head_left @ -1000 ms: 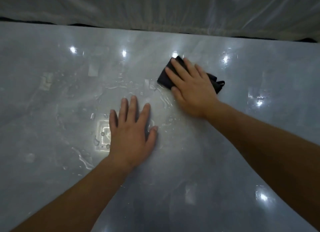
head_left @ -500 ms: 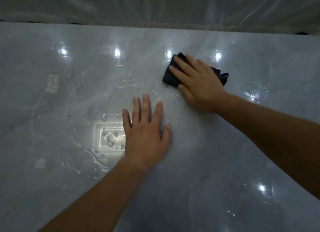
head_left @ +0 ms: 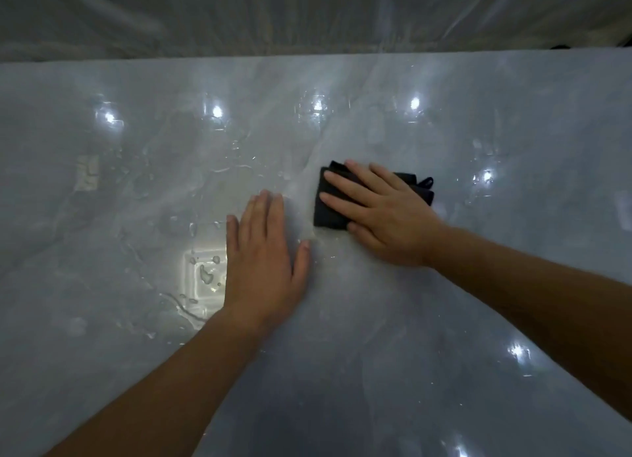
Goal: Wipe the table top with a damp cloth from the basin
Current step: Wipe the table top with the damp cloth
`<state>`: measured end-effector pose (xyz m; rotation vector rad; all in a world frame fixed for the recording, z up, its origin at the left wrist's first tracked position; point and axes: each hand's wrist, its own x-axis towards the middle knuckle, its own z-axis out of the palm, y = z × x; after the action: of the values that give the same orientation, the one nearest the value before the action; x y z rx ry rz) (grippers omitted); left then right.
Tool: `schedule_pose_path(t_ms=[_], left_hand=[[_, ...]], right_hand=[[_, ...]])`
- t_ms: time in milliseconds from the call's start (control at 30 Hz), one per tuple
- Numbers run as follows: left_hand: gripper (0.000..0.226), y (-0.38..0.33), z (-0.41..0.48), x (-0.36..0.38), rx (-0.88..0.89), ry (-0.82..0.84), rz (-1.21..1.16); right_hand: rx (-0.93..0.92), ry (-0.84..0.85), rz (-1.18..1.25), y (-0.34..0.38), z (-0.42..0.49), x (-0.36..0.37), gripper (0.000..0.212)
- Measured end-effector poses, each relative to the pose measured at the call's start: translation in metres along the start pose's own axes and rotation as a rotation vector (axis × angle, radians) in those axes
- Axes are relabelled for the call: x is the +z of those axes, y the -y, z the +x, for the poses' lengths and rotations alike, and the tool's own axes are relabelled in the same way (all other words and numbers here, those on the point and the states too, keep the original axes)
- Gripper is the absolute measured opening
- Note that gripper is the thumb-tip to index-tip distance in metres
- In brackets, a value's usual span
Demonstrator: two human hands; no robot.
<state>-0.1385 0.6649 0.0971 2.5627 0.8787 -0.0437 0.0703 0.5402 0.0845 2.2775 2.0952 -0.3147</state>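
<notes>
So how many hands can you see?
2. The left hand lies flat on the wet table top. The right hand presses flat on the dark cloth, just to its right. No others seem hidden.

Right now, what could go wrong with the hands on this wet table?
The left hand lies flat on the glossy, wet table, so it might slip if leaned on. The water drops beside it lie away from the dark cloth under the right hand, so they could get missed.

No legible text or labels on the glary table top [head_left: 376, 371], seemingly.
</notes>
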Motion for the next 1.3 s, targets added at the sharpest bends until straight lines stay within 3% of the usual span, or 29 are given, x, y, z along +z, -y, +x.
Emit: schedule_pose_path(t_ms=[67, 167, 267, 333, 467, 567, 633, 767, 833, 933, 1033, 1100, 1200, 1300], left_hand=[[0.064, -0.006, -0.01, -0.001, 0.047, -0.014, 0.025], [0.055, -0.016, -0.028, 0.003, 0.081, 0.013, 0.048], [0.052, -0.02, -0.048, 0.011, 0.056, 0.061, 0.077], [0.053, -0.023, -0.061, 0.015, 0.032, 0.065, 0.102], [0.055, -0.039, -0.091, 0.024, -0.012, 0.043, 0.129], [0.054, -0.051, -0.109, 0.032, -0.053, 0.059, 0.132], [0.053, -0.056, -0.118, 0.037, -0.085, 0.05, 0.132], [0.053, -0.055, -0.136, 0.042, -0.163, 0.007, 0.149], [0.054, -0.055, -0.148, 0.043, -0.186, -0.003, 0.152], [0.058, -0.059, -0.167, 0.045, -0.187, -0.001, 0.17], [0.059, -0.068, -0.184, 0.049, -0.185, 0.019, 0.205], [0.057, -0.072, -0.194, 0.052, -0.188, 0.033, 0.219], [0.054, -0.071, -0.204, 0.057, -0.2, 0.041, 0.21], [0.055, -0.064, -0.214, 0.06, -0.208, 0.052, 0.213]], right_hand=[[0.026, 0.037, -0.003, -0.026, -0.038, 0.001, 0.057], [0.388, -0.061, 0.05, -0.078, -0.041, -0.005, 0.062], [0.673, -0.11, 0.107, -0.07, -0.011, -0.007, 0.06], [0.59, -0.117, 0.1, -0.037, -0.009, -0.002, 0.06], [0.177, -0.048, 0.051, 0.045, -0.081, 0.016, 0.06], [0.025, 0.034, 0.038, 0.044, -0.128, 0.021, 0.058], [0.126, -0.027, 0.039, 0.011, -0.123, 0.02, 0.058], [0.54, -0.136, 0.114, -0.01, -0.088, 0.017, 0.058], [0.528, -0.143, 0.1, 0.02, -0.091, 0.024, 0.059], [0.229, -0.083, 0.062, 0.073, -0.139, 0.034, 0.059], [0.027, -0.01, 0.059, 0.074, -0.193, 0.041, 0.056], [0.086, -0.013, 0.043, 0.047, -0.204, 0.043, 0.057], [0.342, -0.031, 0.079, 0.011, -0.198, 0.036, 0.06], [0.514, -0.089, 0.129, 0.024, -0.19, 0.035, 0.059]])
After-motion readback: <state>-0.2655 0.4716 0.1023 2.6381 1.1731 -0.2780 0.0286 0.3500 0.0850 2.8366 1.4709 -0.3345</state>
